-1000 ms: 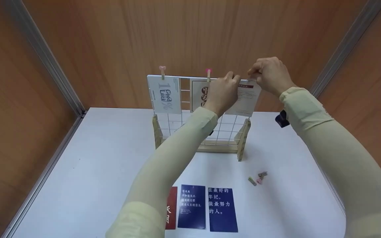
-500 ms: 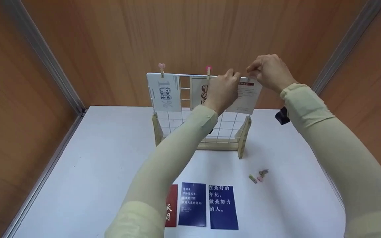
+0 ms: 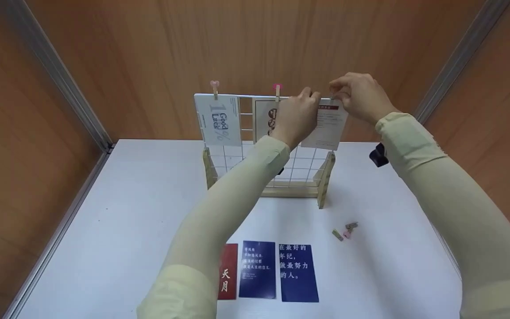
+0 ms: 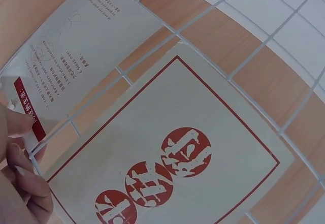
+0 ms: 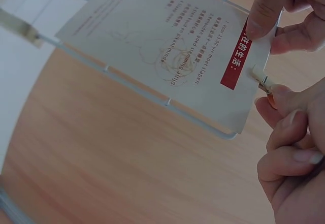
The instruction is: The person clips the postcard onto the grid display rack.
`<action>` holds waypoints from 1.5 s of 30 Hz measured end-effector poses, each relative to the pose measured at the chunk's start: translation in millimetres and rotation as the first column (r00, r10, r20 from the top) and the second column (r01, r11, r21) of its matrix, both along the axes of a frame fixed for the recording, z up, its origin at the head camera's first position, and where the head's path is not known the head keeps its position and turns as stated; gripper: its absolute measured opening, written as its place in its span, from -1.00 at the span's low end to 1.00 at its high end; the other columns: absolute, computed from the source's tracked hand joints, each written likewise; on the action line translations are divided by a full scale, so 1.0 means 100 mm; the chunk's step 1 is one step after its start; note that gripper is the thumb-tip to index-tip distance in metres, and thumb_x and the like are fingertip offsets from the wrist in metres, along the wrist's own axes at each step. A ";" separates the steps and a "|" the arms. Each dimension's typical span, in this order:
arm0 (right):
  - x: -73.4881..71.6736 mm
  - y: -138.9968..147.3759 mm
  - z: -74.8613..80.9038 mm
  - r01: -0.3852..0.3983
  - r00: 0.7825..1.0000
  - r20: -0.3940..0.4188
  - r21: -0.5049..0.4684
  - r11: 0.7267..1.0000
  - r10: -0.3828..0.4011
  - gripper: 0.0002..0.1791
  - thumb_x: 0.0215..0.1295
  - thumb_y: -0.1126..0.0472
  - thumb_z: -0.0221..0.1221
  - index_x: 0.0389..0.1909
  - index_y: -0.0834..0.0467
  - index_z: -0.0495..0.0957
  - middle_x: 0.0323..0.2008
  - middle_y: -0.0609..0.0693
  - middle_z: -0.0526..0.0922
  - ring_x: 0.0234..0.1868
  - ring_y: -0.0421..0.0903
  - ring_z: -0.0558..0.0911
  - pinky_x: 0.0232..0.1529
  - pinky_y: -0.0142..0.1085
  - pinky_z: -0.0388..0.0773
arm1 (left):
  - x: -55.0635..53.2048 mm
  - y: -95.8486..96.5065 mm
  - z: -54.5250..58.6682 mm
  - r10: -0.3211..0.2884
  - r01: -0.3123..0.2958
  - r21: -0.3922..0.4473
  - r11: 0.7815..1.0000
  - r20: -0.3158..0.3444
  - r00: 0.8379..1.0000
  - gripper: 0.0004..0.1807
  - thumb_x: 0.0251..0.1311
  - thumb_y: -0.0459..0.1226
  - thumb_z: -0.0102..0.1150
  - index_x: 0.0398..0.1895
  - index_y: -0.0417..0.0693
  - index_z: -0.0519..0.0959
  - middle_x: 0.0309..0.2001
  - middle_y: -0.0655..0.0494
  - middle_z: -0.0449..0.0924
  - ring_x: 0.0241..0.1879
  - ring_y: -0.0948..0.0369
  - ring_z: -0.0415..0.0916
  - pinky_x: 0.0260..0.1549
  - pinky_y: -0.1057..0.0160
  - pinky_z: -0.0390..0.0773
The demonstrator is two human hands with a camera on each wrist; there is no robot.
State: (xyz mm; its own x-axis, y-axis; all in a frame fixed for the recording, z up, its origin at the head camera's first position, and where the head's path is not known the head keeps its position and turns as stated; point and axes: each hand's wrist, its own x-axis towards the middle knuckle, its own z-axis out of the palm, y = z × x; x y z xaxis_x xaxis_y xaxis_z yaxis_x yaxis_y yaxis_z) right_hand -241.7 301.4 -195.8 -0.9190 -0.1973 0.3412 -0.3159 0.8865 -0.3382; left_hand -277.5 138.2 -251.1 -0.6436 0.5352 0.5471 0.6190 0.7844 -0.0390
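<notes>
Head view: my left hand [image 3: 297, 114] pinches the top edge of a red-banded card [image 3: 326, 128] on the wire rack [image 3: 289, 192], right end; my left sleeve [image 3: 213, 221] crosses before the rack; tabletop [image 3: 148, 190] extends both sides. Left wrist: a gap separates a red-circled card [image 4: 203, 117]. Right wrist: my right hand [image 5: 294, 155] pinches a clip [image 5: 261, 77] at the banded edge.

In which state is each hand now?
Left hand: pinching a white paper card with red band.
Right hand: pinching a small pale clip at that card's edge.
</notes>
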 end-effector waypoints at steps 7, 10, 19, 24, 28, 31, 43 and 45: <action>0.00 0.07 -0.04 0.003 1.000 0.001 -0.007 1.000 -0.003 -0.63 0.41 0.40 0.10 0.21 0.30 0.53 0.14 0.23 0.57 0.16 0.20 0.53 0.16 0.08 0.47 | 0.00 0.06 -0.01 -0.013 0.013 0.004 1.000 -0.001 1.000 -0.71 0.47 -0.28 -0.06 0.09 -0.07 0.61 -0.07 0.04 0.62 -0.43 0.25 0.61 -0.41 0.34 0.64; 0.01 0.09 -0.07 0.008 1.000 0.012 -0.016 1.000 -0.008 -0.60 0.42 0.38 0.09 0.25 0.28 0.50 0.20 0.23 0.53 0.20 0.21 0.51 0.18 0.08 0.45 | 0.00 0.08 -0.02 -0.019 0.019 0.003 1.000 0.004 1.000 -0.71 0.46 -0.29 -0.06 0.08 -0.09 0.61 -0.08 0.04 0.62 -0.44 0.25 0.60 -0.43 0.34 0.64; 0.05 0.19 -0.13 0.030 0.999 -0.035 -0.060 0.998 -0.033 -0.54 0.44 0.27 0.14 0.32 0.26 0.43 0.28 0.23 0.46 0.34 0.22 0.35 0.35 0.12 0.21 | -0.01 0.09 -0.02 -0.033 0.033 -0.002 0.999 0.014 0.999 -0.71 0.47 -0.29 -0.09 0.08 -0.11 0.59 -0.07 0.05 0.60 -0.46 0.28 0.56 -0.47 0.35 0.63; 0.07 0.20 -0.16 0.049 0.998 -0.041 -0.092 0.995 -0.053 -0.54 0.44 0.24 0.14 0.30 0.27 0.44 0.28 0.25 0.42 0.33 0.25 0.34 0.34 0.14 0.21 | -0.02 0.01 0.00 -0.039 0.038 0.014 0.999 0.013 0.999 -0.70 0.47 -0.29 -0.09 0.11 -0.14 0.56 -0.04 0.03 0.59 -0.41 0.25 0.61 -0.43 0.34 0.64; 0.07 0.19 -0.15 0.055 0.997 -0.040 -0.110 0.992 -0.059 -0.56 0.43 0.24 0.15 0.28 0.29 0.46 0.25 0.26 0.38 0.30 0.25 0.35 0.32 0.12 0.25 | -0.02 -0.09 0.04 -0.035 0.036 0.051 0.998 -0.022 0.999 -0.66 0.48 -0.28 -0.10 0.19 -0.16 0.51 0.01 0.00 0.56 -0.36 0.21 0.65 -0.36 0.35 0.65; 0.07 0.21 -0.14 0.068 0.997 -0.038 -0.107 0.992 -0.072 -0.56 0.43 0.25 0.15 0.27 0.29 0.46 0.25 0.26 0.37 0.29 0.24 0.35 0.32 0.11 0.26 | -0.03 -0.15 0.07 -0.023 0.026 0.075 0.997 -0.051 0.998 -0.65 0.48 -0.25 -0.11 0.22 -0.14 0.49 0.06 -0.02 0.54 -0.37 0.21 0.65 -0.36 0.36 0.64; 0.15 0.34 -0.15 0.073 0.994 -0.073 -0.140 0.987 -0.084 -0.59 0.41 0.26 0.16 0.21 0.32 0.49 0.19 0.27 0.40 0.24 0.24 0.37 0.32 0.10 0.27 | -0.06 -0.28 0.14 -0.025 0.032 0.107 0.994 -0.065 0.998 -0.65 0.45 -0.22 -0.03 0.21 -0.12 0.51 0.15 -0.07 0.44 -0.25 0.19 0.63 -0.29 0.34 0.64; 0.18 0.35 -0.21 0.064 0.995 -0.070 -0.145 0.987 -0.075 -0.60 0.40 0.27 0.17 0.20 0.33 0.50 0.18 0.28 0.40 0.22 0.25 0.38 0.31 0.12 0.28 | -0.04 -0.31 0.09 -0.027 0.033 0.107 0.994 -0.062 0.998 -0.64 0.44 -0.20 -0.01 0.21 -0.12 0.50 0.15 -0.07 0.44 -0.23 0.18 0.64 -0.28 0.35 0.63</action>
